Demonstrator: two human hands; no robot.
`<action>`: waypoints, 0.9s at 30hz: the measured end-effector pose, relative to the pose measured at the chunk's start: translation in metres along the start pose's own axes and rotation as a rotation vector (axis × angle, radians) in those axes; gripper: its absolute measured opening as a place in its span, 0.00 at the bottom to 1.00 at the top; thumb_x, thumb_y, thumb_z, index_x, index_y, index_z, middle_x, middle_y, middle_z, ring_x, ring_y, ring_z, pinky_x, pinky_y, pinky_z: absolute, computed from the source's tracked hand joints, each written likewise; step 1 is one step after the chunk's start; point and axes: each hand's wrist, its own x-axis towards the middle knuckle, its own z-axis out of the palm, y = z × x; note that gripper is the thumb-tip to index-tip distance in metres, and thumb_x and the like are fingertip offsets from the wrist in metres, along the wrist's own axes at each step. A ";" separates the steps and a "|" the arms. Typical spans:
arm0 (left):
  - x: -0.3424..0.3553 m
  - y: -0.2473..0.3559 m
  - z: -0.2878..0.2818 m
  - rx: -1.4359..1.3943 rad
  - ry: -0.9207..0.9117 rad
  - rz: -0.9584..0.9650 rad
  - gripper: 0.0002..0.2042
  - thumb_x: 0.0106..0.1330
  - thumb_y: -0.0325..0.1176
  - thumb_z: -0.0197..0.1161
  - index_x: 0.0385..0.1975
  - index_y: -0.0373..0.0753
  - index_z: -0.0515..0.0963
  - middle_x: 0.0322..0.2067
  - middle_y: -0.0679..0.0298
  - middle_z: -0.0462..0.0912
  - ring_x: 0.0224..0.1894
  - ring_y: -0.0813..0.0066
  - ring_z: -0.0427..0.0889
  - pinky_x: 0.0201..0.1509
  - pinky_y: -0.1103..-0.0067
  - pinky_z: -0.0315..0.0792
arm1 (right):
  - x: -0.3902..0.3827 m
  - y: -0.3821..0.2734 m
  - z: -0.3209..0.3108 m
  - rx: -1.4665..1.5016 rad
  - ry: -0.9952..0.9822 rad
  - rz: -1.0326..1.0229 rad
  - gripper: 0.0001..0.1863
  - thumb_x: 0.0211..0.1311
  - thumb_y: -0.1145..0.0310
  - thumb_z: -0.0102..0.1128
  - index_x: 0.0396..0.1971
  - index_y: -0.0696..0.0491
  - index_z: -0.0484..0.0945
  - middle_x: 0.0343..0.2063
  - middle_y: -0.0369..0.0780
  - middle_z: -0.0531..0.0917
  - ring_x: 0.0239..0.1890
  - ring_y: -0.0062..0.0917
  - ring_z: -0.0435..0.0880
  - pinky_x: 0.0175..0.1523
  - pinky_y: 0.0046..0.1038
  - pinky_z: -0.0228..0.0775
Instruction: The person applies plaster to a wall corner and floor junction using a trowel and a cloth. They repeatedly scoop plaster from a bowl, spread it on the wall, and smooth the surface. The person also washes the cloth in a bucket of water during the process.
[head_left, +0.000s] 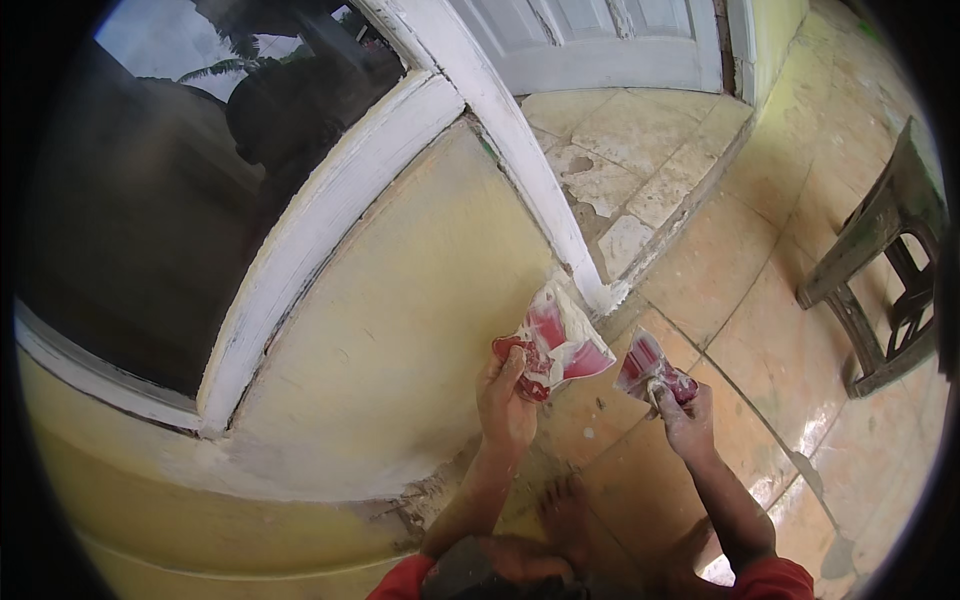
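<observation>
1. Red-and-white crumpled plastic, a larger packet (552,345), sits in the left hand (508,405), whose fingers are closed on its lower left corner; it is held up in front of the yellow wall (400,330).
2. That larger packet is torn open along one side; whether anything is inside cannot be told. Its long axis runs from the near left up to the far right, its white top pointing toward the white door frame (520,150).
3. To its right, just apart from it, a smaller red piece (648,366) is pinched in the right hand (688,420), fingers closed on its near end. It tilts up and to the far left, toward the larger packet.
4. Both hands hover above the tiled floor (740,300); a bare foot (566,515) rests on it below them.
5. Far right stands a weathered wooden stool (880,260).
</observation>
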 end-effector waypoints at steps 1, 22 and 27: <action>-0.002 0.003 -0.001 0.013 0.012 -0.007 0.12 0.75 0.29 0.55 0.55 0.33 0.74 0.50 0.61 0.81 0.53 0.70 0.81 0.59 0.69 0.74 | -0.001 -0.010 0.006 0.002 0.011 0.025 0.18 0.71 0.70 0.58 0.55 0.63 0.78 0.34 0.36 0.84 0.30 0.16 0.80 0.35 0.23 0.77; -0.016 0.020 -0.010 -0.014 -0.011 -0.089 0.06 0.75 0.33 0.60 0.42 0.37 0.79 0.34 0.71 0.81 0.33 0.85 0.78 0.38 0.82 0.74 | 0.043 -0.159 0.014 -0.976 -0.192 -0.672 0.16 0.63 0.73 0.60 0.49 0.62 0.82 0.42 0.50 0.84 0.44 0.39 0.83 0.52 0.37 0.73; -0.027 0.019 -0.005 -0.066 0.055 -0.120 0.08 0.74 0.34 0.61 0.44 0.36 0.80 0.33 0.70 0.82 0.28 0.86 0.79 0.28 0.84 0.72 | 0.042 -0.206 0.051 -1.080 -0.468 -0.622 0.16 0.58 0.79 0.58 0.46 0.61 0.83 0.39 0.51 0.84 0.39 0.42 0.82 0.46 0.41 0.72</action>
